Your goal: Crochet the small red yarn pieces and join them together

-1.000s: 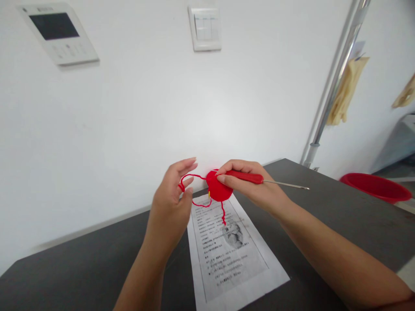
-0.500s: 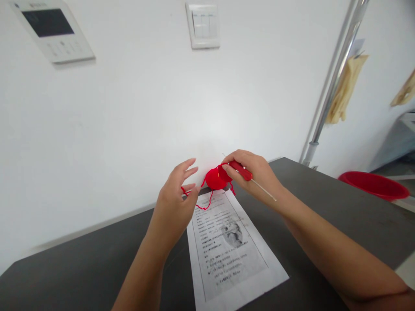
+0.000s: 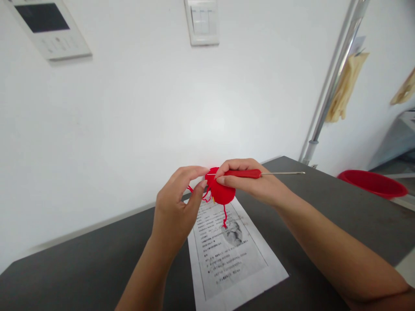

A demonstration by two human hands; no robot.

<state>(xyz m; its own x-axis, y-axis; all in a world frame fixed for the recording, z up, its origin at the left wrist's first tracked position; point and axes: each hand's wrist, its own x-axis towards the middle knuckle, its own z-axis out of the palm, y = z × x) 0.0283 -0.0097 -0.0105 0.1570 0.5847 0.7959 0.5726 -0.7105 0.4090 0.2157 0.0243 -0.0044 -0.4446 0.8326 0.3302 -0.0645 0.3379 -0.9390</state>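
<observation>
In the head view, a round red crochet piece [image 3: 223, 193] is held up between my hands, over the top of the printed sheet. A yellow bit [image 3: 213, 200] shows at its lower edge, and a red yarn tail [image 3: 225, 216] hangs below it. My left hand [image 3: 178, 196] pinches the piece's left edge with thumb and index finger; red yarn [image 3: 190, 188] runs by its other fingers. My right hand [image 3: 249, 179] grips a crochet hook by its red handle [image 3: 248, 173]. The hook lies nearly level, its thin left end at the piece, a metal end sticking out right.
The printed paper sheet [image 3: 240, 268] lies on a dark tabletop [image 3: 97, 268] that meets a white wall. A switch plate [image 3: 202, 23] and a panel with a screen [image 3: 48, 30] are on the wall. Right are a metal pole [image 3: 333, 82], hanging gloves [image 3: 346, 86] and a red basin [image 3: 371, 183].
My left hand has closed from spread fingers onto the piece's edge. The crochet hook has turned from slanting to nearly level. The red piece has turned, and its tail now hangs over the sheet.
</observation>
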